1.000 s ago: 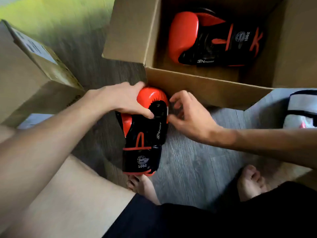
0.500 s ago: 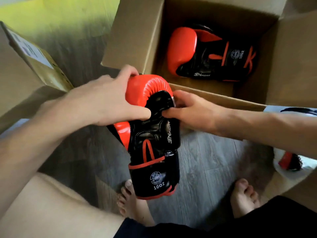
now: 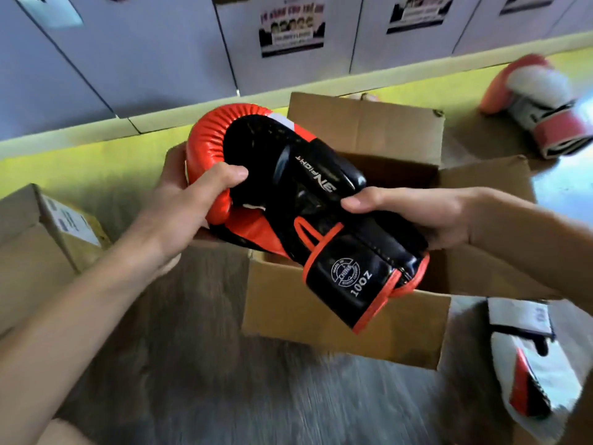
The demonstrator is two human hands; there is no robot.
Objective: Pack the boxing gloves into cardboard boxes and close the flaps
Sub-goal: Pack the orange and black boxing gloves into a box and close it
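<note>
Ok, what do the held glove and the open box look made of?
The glove looks like glossy red-and-black leather or a leather-like synthetic, going by its sheen and stitched puckers; I can't tell which. The open box looks like matte brown cardboard, with folded flaps and raw cut edges.

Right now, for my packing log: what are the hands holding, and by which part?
Both hold a red-and-black boxing glove over the open cardboard box: the left hand grips its padded fist end, the right hand its side near the cuff.

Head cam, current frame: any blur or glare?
Head view: orange-and-black boxing glove sharp, 10OZ print legible; wood floor and white glove at lower right smeared by motion blur; pale glare patch on the floor at far right.
</note>
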